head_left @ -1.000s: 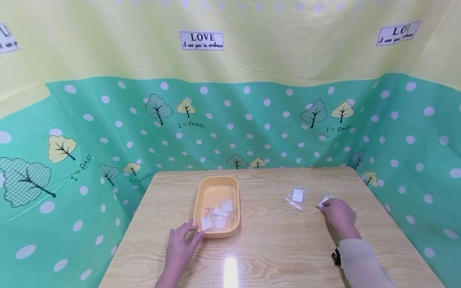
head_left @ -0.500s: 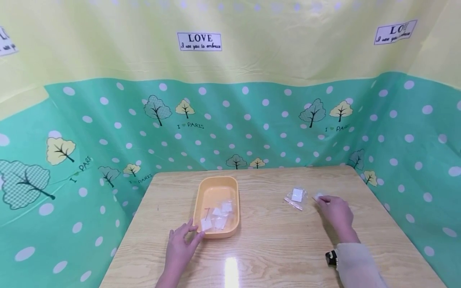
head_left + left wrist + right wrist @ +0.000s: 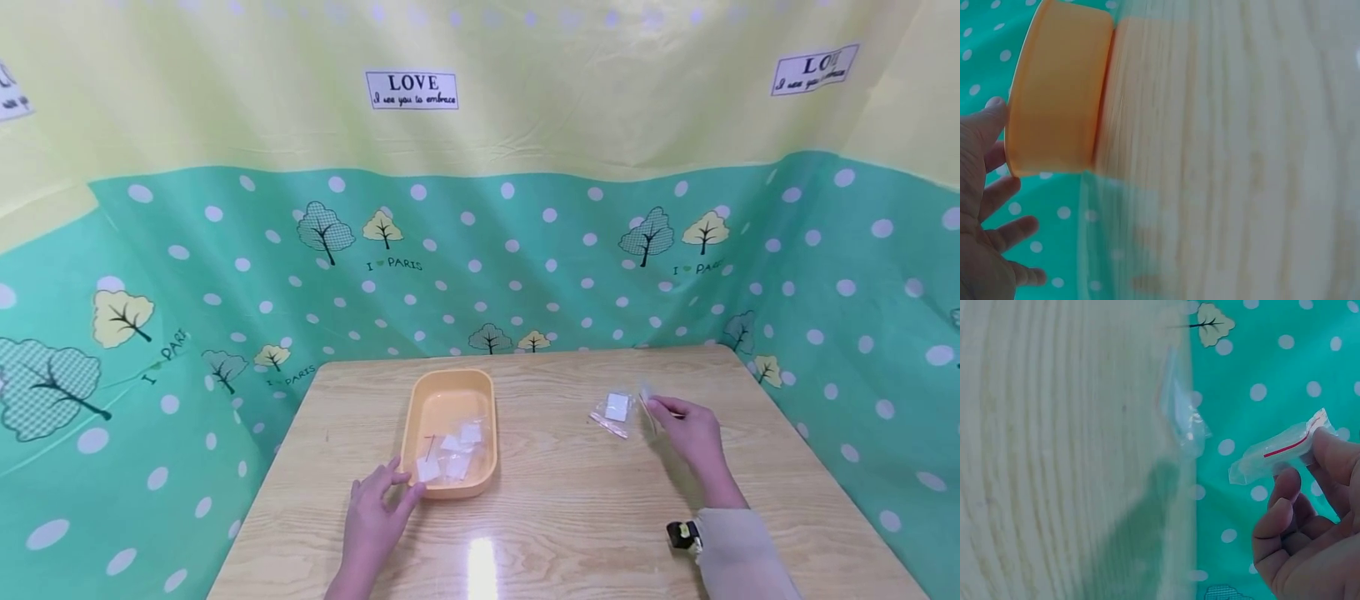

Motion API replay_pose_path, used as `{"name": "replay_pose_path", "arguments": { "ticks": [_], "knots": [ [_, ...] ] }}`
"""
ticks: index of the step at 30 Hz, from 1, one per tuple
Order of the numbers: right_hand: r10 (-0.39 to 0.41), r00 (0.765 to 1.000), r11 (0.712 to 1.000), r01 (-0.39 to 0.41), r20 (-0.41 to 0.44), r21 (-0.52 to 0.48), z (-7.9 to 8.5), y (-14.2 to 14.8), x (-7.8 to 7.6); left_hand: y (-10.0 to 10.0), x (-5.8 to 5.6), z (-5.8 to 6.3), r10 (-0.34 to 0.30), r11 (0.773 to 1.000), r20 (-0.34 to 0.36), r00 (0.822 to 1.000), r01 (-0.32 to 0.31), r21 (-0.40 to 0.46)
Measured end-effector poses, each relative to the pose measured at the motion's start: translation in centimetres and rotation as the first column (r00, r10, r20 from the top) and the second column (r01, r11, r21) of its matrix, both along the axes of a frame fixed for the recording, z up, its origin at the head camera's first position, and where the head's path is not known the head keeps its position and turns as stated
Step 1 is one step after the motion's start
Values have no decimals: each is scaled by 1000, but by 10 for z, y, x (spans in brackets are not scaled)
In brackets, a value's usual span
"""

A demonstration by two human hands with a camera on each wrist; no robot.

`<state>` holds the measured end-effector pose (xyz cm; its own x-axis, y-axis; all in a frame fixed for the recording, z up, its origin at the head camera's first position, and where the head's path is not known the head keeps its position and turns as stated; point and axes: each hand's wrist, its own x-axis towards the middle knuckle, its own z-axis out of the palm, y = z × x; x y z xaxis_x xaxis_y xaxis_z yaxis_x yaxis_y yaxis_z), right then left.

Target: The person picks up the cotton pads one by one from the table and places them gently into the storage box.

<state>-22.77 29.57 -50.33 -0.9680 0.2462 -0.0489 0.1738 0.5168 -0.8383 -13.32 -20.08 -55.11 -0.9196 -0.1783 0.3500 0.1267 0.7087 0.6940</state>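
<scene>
Thumb and fingers of my right hand (image 3: 692, 432) pinch a small clear zip-lock bag (image 3: 1279, 447) with a red seal line, held above the table. Another zip-lock bag (image 3: 617, 407) with a white square inside lies just left of it, and shows near the table edge in the right wrist view. My left hand (image 3: 377, 510) touches the near-left corner of an orange plastic tray (image 3: 447, 379), fingers loosely spread. In the left wrist view, the thumb and a finger rest at the tray's rim. Several small bags with white squares (image 3: 428, 467) lie in the tray's near half.
The light wooden table (image 3: 555, 517) reflects a bright light strip near its front. A green and yellow printed curtain (image 3: 525, 250) hangs round the back and both sides. A black band (image 3: 682, 535) sits at the right wrist by the sleeve.
My right hand has lifted the zip-lock bag from the table and moved it left, towards the other bag. My left hand has stayed at the tray's corner.
</scene>
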Motion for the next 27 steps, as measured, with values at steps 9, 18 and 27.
{"name": "replay_pose_path", "arguments": {
  "ticks": [9, 18, 27],
  "knots": [
    [14, 999, 998, -16, -38, -61, 7, -21, -1, 2, -3, 0, -6, 1000, 48, 999, 5, 21],
    [72, 993, 990, -83, -92, -113, 17, -62, -7, 5, -2, 6, -24, 999, 77, 997, 26, -28],
    [176, 977, 979, -187, -124, -83, 20, -104, -17, 6, -1, 13, -2, 999, 141, 990, 9, -47]
  ]
}}
